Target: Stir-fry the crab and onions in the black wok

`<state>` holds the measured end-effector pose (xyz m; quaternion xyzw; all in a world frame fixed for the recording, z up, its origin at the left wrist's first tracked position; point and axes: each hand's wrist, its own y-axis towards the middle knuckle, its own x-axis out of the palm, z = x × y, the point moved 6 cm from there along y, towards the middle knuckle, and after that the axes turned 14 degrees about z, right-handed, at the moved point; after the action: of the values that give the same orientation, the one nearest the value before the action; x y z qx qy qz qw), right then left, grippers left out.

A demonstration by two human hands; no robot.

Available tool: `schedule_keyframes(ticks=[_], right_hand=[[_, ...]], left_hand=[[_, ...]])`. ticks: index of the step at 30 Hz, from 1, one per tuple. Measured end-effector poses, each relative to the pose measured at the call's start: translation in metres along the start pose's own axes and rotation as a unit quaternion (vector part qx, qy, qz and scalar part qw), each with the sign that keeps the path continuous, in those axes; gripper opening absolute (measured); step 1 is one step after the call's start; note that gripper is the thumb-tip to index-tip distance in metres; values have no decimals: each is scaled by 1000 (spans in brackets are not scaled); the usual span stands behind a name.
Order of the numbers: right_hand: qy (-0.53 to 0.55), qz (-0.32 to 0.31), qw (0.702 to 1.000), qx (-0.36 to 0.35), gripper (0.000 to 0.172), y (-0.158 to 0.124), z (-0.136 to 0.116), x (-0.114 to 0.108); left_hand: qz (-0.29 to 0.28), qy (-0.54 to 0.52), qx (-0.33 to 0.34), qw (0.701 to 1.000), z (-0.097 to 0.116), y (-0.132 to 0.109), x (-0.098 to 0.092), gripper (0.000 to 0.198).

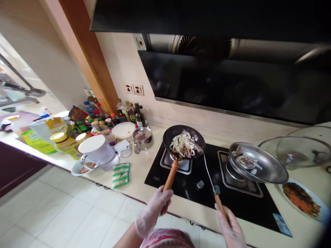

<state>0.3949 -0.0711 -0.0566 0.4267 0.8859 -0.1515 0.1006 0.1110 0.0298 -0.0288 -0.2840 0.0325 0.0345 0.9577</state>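
Observation:
My left hand (154, 209), in a clear glove, is closed around the wooden handle of a black wok (200, 137) on the left burner. The wok holds pale sliced pieces, perhaps squid or onion (183, 142), with some brown bits. My right hand (230, 224), also gloved, grips the wooden handle of a long metal spatula (208, 171). Its head reaches into the wok and touches the food, partly hidden by it. To the right, a steel pan (269, 165) with pale pieces inside sits tilted over the other burner.
Glass lids (305, 151) lean behind the steel pan, beside a plate of shredded food (301, 199). Left of the black hob (181, 193) are a striped cloth (121, 175), a water pitcher (99, 153), a lidded steel pot (143, 138) and several bottles. A dark hood (207, 17) hangs above.

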Motion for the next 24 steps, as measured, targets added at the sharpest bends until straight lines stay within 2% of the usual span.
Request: schedule_keyframes(ticks=[3,7,11,16,21,24], right_hand=[[1,3,1000,5,61,-1,-1,2],[33,-52,998,4,62,-1,-8,10],[26,-23,999,24,64,3,-9,8],[43,-51,998,8,60,6,-8,10],[36,-31,998,40,60,10,-5,10],[67,-48,996,25,59,5,-14,16]], left_hand=[[-1,12,-30,999,-5,-4,-3,28],[5,-7,14,1000,0,-3,-2,31],[7,-1,-33,999,-14,-7,0,33],[16,-25,4,1000,-16,-6,-3,37],[10,-2,-53,999,-28,-10,-4,39],[22,-18,-12,1000,-20,-13,-6,34]])
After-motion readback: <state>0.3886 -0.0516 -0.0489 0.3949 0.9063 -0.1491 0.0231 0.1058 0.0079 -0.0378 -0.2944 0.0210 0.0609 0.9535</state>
